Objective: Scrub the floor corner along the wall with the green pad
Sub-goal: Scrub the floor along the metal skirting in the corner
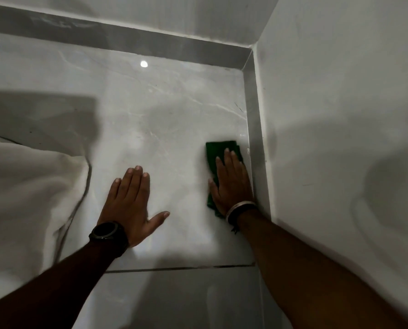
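The green pad [216,150] lies flat on the glossy grey floor tile [169,119], right beside the skirting of the right wall [254,129]. My right hand [231,184] presses flat on top of the pad, fingers pointing away from me, hiding its middle; green shows beyond the fingertips and at the wrist. My left hand [131,203], with a black watch on its wrist, rests palm down on the bare tile to the left, fingers together and thumb spread. The floor corner [244,67] sits farther ahead.
White walls [340,115] rise at the right and at the back, each with a grey skirting strip. A pale cloth [27,186] is draped over the floor at the left. A grout line [181,268] crosses the floor near me.
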